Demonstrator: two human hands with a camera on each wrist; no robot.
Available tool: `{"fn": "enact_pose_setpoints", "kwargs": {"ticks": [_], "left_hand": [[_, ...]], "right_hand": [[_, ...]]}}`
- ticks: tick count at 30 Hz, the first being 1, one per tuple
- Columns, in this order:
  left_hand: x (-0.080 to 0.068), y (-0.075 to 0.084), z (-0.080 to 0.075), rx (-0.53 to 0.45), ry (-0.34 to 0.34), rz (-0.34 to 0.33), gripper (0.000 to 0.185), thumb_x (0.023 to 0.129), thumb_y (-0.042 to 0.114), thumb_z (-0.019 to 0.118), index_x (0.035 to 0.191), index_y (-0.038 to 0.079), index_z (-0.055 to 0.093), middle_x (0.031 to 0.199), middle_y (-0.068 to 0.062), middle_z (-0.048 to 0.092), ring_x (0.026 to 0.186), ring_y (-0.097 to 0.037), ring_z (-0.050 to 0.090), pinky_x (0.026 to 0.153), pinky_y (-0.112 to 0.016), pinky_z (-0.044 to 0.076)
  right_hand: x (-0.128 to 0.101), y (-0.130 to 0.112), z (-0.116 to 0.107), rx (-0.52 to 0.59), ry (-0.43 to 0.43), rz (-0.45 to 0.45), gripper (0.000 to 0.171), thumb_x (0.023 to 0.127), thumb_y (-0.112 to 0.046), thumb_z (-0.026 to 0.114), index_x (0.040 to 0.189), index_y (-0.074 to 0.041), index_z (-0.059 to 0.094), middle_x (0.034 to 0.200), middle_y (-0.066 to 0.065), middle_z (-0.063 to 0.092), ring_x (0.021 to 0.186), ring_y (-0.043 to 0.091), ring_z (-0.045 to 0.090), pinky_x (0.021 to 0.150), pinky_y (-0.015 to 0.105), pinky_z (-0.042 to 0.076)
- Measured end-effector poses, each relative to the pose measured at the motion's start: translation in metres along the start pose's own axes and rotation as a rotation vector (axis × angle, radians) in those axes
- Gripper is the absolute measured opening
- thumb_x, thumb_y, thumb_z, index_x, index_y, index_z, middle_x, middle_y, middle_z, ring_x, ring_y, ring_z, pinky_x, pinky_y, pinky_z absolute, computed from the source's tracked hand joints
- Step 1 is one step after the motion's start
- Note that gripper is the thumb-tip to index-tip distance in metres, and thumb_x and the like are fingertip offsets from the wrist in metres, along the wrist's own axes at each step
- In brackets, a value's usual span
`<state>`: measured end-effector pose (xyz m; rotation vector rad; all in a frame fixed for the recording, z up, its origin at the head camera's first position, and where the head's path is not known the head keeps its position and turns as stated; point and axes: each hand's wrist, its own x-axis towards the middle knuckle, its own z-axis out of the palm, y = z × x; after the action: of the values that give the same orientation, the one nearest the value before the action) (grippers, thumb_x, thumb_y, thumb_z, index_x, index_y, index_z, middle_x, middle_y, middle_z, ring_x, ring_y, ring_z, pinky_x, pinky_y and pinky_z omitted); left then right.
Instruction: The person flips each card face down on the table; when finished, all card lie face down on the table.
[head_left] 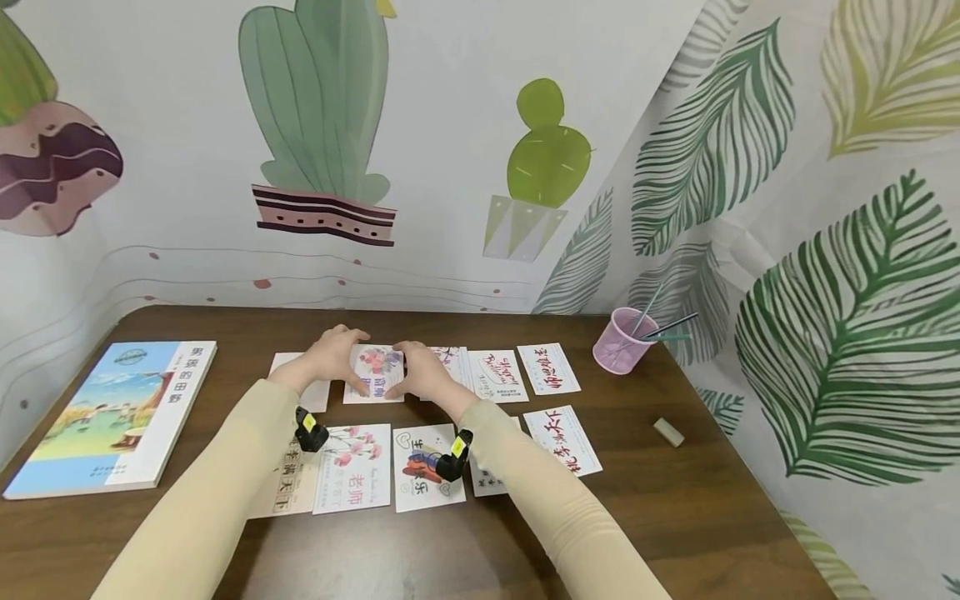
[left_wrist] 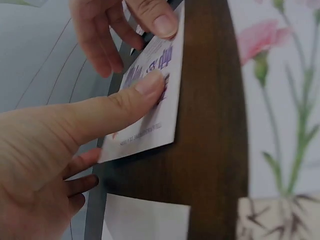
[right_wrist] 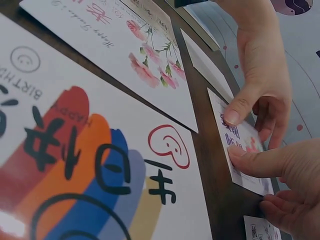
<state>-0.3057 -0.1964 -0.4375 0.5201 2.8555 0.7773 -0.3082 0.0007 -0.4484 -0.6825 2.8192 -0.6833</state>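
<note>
A white greeting card point(head_left: 378, 367) with pink-red flowers and purple writing lies between my two hands in the back row. My left hand point(head_left: 328, 360) holds its left side, the thumb on the printed face and the other fingers by the far edge. On the right side, my right hand point(head_left: 427, 372) grips the same card, thumb on its face too. In the left wrist view the card point(left_wrist: 167, 120) looks slightly tilted; whether it is fully off the table I cannot tell. A blank white card point(head_left: 311, 396) lies beside the left hand.
More cards lie in two rows, including a carnation card point(head_left: 352, 467), a rainbow-stroke birthday card point(head_left: 427, 492) and red-lettered cards point(head_left: 549, 369). A book point(head_left: 120, 408) lies left. A pink pen cup point(head_left: 621, 346) and an eraser point(head_left: 668, 432) are at the right.
</note>
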Motion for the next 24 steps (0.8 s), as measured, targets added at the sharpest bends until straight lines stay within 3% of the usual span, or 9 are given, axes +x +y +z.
{"fn": "enact_pose_setpoints", "kwargs": {"ticks": [4, 7, 12, 16, 20, 24], "left_hand": [[0.003, -0.006, -0.001, -0.088, 0.022, -0.028, 0.086, 0.063, 0.022, 0.093, 0.131, -0.008, 0.051, 0.127, -0.034, 0.044, 0.114, -0.047, 0.046, 0.099, -0.060, 0.042], [0.005, -0.007, -0.001, -0.224, 0.024, -0.084, 0.081, 0.068, 0.016, 0.089, 0.134, -0.007, 0.048, 0.130, -0.034, 0.042, 0.114, -0.044, 0.045, 0.100, -0.058, 0.041], [0.002, -0.004, -0.003, -0.538, 0.033, -0.229, 0.084, 0.082, 0.009, 0.076, 0.149, -0.005, 0.028, 0.147, -0.035, 0.032, 0.131, -0.047, 0.038, 0.108, -0.056, 0.038], [-0.005, -0.006, -0.003, -0.745, 0.007, -0.315, 0.083, 0.090, 0.006, 0.066, 0.153, -0.008, 0.013, 0.153, -0.036, 0.022, 0.138, -0.046, 0.034, 0.113, -0.050, 0.035], [-0.015, -0.013, -0.001, -0.867, -0.070, -0.325, 0.076, 0.094, 0.003, 0.058, 0.149, -0.016, 0.009, 0.154, -0.038, 0.017, 0.142, -0.042, 0.030, 0.116, -0.046, 0.031], [-0.024, -0.017, 0.004, -0.910, -0.130, -0.286, 0.071, 0.095, -0.001, 0.056, 0.147, -0.019, 0.011, 0.151, -0.038, 0.026, 0.127, -0.030, 0.051, 0.110, -0.039, 0.041]], "right_hand": [[-0.001, -0.001, 0.002, 0.010, -0.007, 0.013, 0.087, 0.072, -0.030, 0.088, 0.144, -0.005, 0.046, 0.148, 0.013, 0.048, 0.133, 0.026, 0.049, 0.109, 0.036, 0.042], [-0.002, -0.002, 0.001, 0.018, -0.004, 0.021, 0.088, 0.072, -0.030, 0.088, 0.144, -0.006, 0.045, 0.147, 0.013, 0.048, 0.131, 0.026, 0.050, 0.108, 0.036, 0.043], [-0.004, -0.004, -0.001, 0.023, 0.005, 0.028, 0.088, 0.073, -0.029, 0.087, 0.145, -0.005, 0.044, 0.145, 0.013, 0.050, 0.128, 0.026, 0.053, 0.107, 0.036, 0.044], [-0.005, -0.004, -0.001, 0.037, -0.001, 0.024, 0.086, 0.074, -0.028, 0.086, 0.145, -0.004, 0.044, 0.146, 0.013, 0.049, 0.123, 0.025, 0.056, 0.104, 0.033, 0.046], [-0.005, -0.002, 0.002, 0.046, 0.002, 0.007, 0.085, 0.075, -0.026, 0.086, 0.145, -0.003, 0.044, 0.147, 0.013, 0.047, 0.119, 0.024, 0.060, 0.100, 0.029, 0.048], [-0.006, -0.001, 0.005, 0.055, 0.016, 0.001, 0.085, 0.075, -0.024, 0.086, 0.145, -0.003, 0.043, 0.148, 0.013, 0.046, 0.118, 0.023, 0.061, 0.098, 0.028, 0.049]]}}
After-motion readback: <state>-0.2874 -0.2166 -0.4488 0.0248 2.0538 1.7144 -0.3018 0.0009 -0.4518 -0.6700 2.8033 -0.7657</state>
